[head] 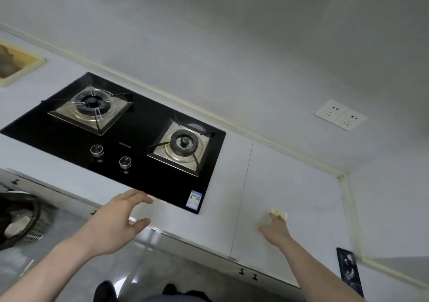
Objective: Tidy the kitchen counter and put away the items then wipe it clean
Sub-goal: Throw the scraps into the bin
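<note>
Counter (290,185): pale stone top running from upper left to lower right of the frame; nearly all loose items appear already put away.
Stove (130,143): black glass hob with two burners and two knobs, centre left, set into the counter.
Sponge (279,213): small pale yellow pad lying on the counter at lower right of centre, right of the stove's near corner.
Right hand (276,231): fingers straight and spread, fingertips touching the near edge of the sponge; not yet curled round it.
Left hand (120,220): fingers relaxed and apart, holding nothing, hovering over the counter's front edge just below the stove.
Other things: a double wall socket (340,114) at right; a dark printed item (350,271) at the lower right edge; a dark pot (16,218) at lower left.
Step in hand: probably taking up the sponge to wipe.
Doing it well: close fingers and thumb fully over the pad, press it flat, and wipe in overlapping strokes from the wall towards the front edge, working round the stove rim and into the right corner.
</note>
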Motion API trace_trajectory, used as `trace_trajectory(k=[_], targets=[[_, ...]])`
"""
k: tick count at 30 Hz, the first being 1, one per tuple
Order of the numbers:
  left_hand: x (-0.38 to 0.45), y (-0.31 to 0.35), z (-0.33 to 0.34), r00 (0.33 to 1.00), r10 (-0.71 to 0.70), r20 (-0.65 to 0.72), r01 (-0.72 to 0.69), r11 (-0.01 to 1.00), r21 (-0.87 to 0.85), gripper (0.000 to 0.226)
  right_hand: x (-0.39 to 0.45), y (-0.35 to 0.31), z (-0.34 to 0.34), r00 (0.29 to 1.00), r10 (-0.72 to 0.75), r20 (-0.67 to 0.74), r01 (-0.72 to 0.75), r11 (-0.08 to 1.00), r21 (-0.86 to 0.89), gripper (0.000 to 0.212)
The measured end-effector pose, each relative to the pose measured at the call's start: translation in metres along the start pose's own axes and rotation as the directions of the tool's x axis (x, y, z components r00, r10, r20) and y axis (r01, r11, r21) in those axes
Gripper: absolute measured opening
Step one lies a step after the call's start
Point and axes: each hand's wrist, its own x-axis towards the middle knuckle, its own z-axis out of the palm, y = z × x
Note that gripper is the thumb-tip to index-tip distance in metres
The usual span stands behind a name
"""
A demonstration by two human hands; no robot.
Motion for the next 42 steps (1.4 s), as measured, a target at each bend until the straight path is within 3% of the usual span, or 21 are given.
trace_trajectory(k=[8, 13, 20, 25, 30, 33, 36, 39, 42], targets=[[-0.033, 0.026, 0.033, 0.995, -0.102, 0.004, 0.101, 0.994, 0.036, 0.039, 0.058, 0.023, -0.014, 0.998, -0.012, 0.060, 0.020, 0.991, -0.132, 0.100], [-0.041, 0.040, 0.038, 0.991, -0.137, 0.012, 0.136, 0.989, 0.060, 0.042, 0.051, 0.006, -0.018, 0.993, -0.059, 0.099, 0.077, 0.977, -0.198, 0.049], [-0.051, 0.041, 0.036, 0.984, -0.180, -0.004, 0.180, 0.981, 0.069, 0.040, 0.055, 0.006, -0.014, 0.992, -0.076, 0.095, 0.095, 0.972, -0.214, 0.053], [-0.064, 0.031, 0.032, 0.977, -0.215, -0.009, 0.215, 0.973, 0.090, 0.041, 0.054, 0.003, -0.009, 0.985, -0.117, 0.125, 0.150, 0.942, -0.300, 0.045], [-0.070, 0.026, 0.027, 0.972, -0.236, 0.006, 0.234, 0.968, 0.091, 0.040, 0.043, -0.004, -0.011, 0.986, -0.102, 0.132, 0.137, 0.947, -0.291, 0.053], [-0.069, 0.027, 0.027, 0.975, -0.224, 0.010, 0.221, 0.970, 0.100, 0.038, 0.037, 0.000, -0.007, 0.992, -0.113, 0.062, 0.120, 0.986, -0.115, 0.046], [-0.067, 0.030, 0.026, 0.973, -0.230, 0.024, 0.227, 0.969, 0.096, 0.038, 0.025, 0.003, 0.001, 0.976, -0.129, -0.175, 0.140, 0.989, 0.050, 0.056], [-0.068, 0.032, 0.027, 0.972, -0.232, 0.026, 0.229, 0.969, 0.091, 0.039, -0.003, -0.010, 0.013, 0.898, -0.224, -0.379, 0.287, 0.951, 0.117, 0.052], [-0.071, 0.032, 0.025, 0.971, -0.237, 0.009, 0.236, 0.969, 0.076, 0.043, -0.030, -0.031, 0.030, 0.852, -0.339, -0.399, 0.435, 0.883, 0.178, 0.052]])
